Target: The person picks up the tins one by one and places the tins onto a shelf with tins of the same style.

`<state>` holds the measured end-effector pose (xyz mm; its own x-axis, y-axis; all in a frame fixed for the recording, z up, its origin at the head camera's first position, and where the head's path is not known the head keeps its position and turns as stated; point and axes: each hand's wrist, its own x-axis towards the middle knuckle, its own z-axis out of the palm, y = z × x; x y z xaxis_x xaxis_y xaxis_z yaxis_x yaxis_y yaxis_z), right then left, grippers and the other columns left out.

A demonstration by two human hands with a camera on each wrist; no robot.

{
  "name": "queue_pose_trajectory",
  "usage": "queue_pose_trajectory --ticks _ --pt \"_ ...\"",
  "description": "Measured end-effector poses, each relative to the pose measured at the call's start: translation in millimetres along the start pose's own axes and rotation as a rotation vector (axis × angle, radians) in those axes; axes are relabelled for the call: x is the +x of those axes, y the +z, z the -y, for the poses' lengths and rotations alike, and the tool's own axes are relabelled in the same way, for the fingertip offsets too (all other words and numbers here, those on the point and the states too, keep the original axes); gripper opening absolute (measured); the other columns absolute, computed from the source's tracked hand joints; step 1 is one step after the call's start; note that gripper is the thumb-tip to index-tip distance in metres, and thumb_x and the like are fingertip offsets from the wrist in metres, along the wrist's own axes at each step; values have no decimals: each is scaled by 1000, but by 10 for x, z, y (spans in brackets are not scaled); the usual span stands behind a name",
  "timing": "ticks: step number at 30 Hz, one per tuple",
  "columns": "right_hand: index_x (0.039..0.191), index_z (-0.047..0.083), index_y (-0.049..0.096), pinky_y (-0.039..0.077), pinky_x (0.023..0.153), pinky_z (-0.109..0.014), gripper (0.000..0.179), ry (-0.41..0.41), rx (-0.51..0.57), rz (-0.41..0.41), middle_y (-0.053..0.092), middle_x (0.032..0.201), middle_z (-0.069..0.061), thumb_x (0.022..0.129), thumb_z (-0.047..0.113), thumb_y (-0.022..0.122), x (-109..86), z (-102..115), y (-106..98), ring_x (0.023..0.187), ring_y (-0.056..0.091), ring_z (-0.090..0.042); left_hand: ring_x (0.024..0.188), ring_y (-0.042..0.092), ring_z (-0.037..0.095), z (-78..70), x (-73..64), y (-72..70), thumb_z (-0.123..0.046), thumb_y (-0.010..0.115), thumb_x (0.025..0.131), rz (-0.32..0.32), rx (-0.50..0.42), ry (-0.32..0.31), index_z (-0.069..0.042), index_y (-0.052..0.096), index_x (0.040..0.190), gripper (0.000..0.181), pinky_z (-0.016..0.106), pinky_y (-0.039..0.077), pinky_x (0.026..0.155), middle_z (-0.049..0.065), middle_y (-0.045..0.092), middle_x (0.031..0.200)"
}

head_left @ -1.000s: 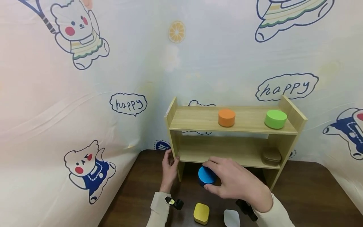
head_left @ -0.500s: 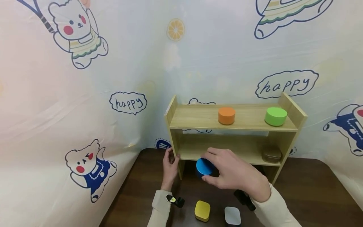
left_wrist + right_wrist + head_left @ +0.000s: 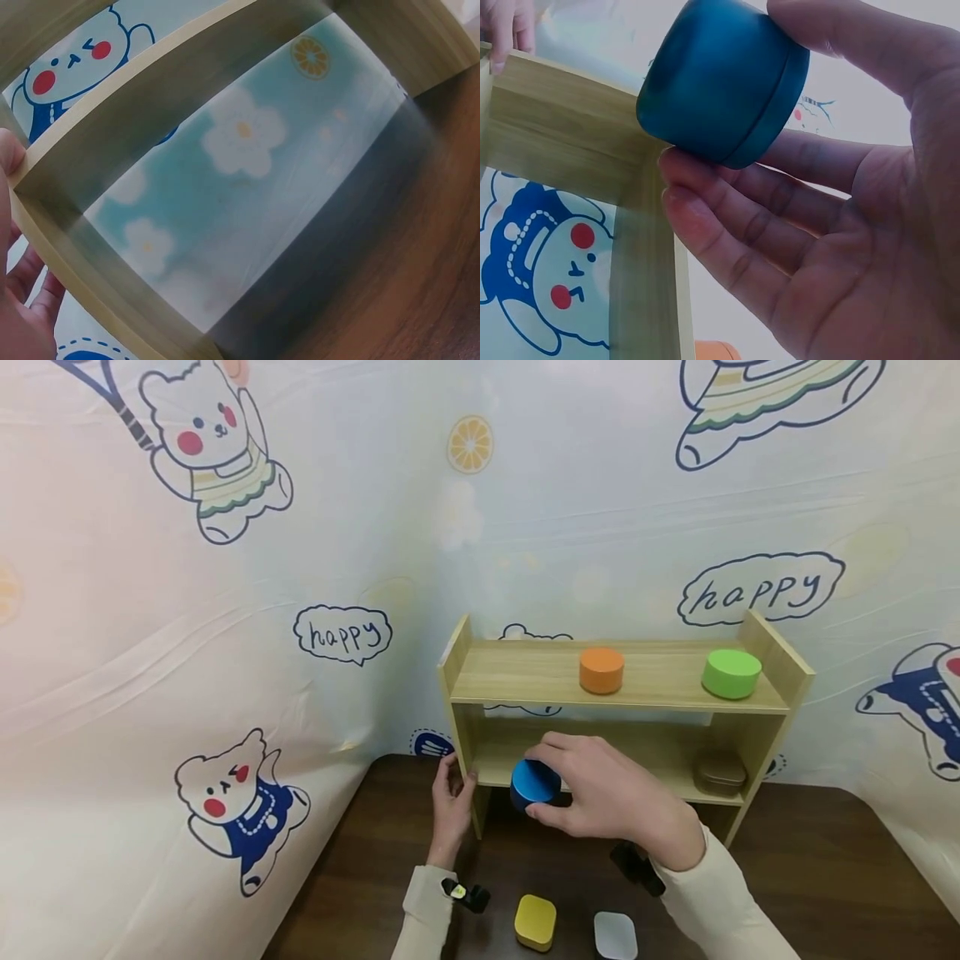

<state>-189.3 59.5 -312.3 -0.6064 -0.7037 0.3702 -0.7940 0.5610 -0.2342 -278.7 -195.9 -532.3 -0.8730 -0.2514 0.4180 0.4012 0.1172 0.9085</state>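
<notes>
My right hand holds a blue round tin between thumb and fingers, in front of the lower board of a small wooden shelf. In the right wrist view a lid seam shows round the tin, and the fingertips press its underside. My left hand grips the shelf's left side panel at the height of the lower board. In the left wrist view the thumb lies at the panel's front edge, with other fingers of the left hand behind the panel.
On the top board stand an orange round tin and a green round tin. A brownish rounded-square tin sits at the lower board's right end. Yellow and whitish rounded-square tins lie on the dark table. Printed cloth hangs behind.
My right hand has risen with the blue tin and shifted a little left, up to the lower board's front edge. The left hand has kept its grip on the side panel.
</notes>
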Motion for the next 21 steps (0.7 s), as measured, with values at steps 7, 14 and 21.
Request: queue_pose_trajectory --ticks 7,14,21 --pt "121 8 71 58 78 -25 44 -1 -12 -7 70 109 0 88 35 82 48 0 -44 87 64 -8 111 62 14 -7 -8 21 -6 62 103 -10 3 4 -8 58 138 36 27 53 92 17 63 133" --pt "123 7 71 60 82 -29 47 -1 -42 -27 71 114 -3 87 35 83 79 -4 -153 92 66 -11 115 60 20 10 8 35 -8 62 103 -15 9 -1 -9 58 139 36 29 52 95 16 62 134" --pt "125 6 71 62 83 -33 49 -11 -58 -32 71 116 -5 87 35 83 156 24 -273 94 67 -14 114 60 13 17 11 32 -7 61 104 -28 15 2 -8 57 138 34 31 52 96 14 62 133"
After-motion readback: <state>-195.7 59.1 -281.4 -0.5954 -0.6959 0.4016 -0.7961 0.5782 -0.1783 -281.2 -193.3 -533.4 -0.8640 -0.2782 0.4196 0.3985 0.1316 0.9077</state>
